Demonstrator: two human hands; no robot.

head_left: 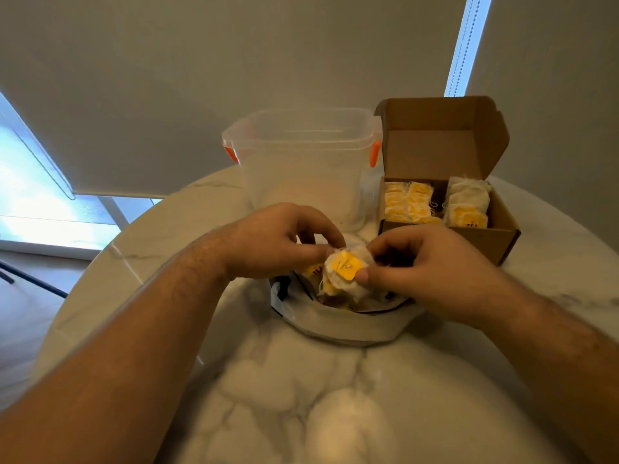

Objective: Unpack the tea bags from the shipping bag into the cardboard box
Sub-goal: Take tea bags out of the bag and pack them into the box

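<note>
"tea" on the yellow tag (470, 223) of a boxed tea bag (466, 199)

Bare hands (268, 242), hairy forearms (140, 329)

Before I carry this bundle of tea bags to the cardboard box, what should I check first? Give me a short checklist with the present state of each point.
1. Grip: the left hand and the right hand both pinch the tea bag bundle: ok.
2. Bundle free of the shipping bag: its lower end sits at the bag's mouth: cannot tell.
3. Cardboard box open, lid standing up: ok.
4. Room in the box: two stacks already lie inside, and the free space is hidden: cannot tell.
5. Way to the box: the plastic container stands left of it, not between: ok.
</note>
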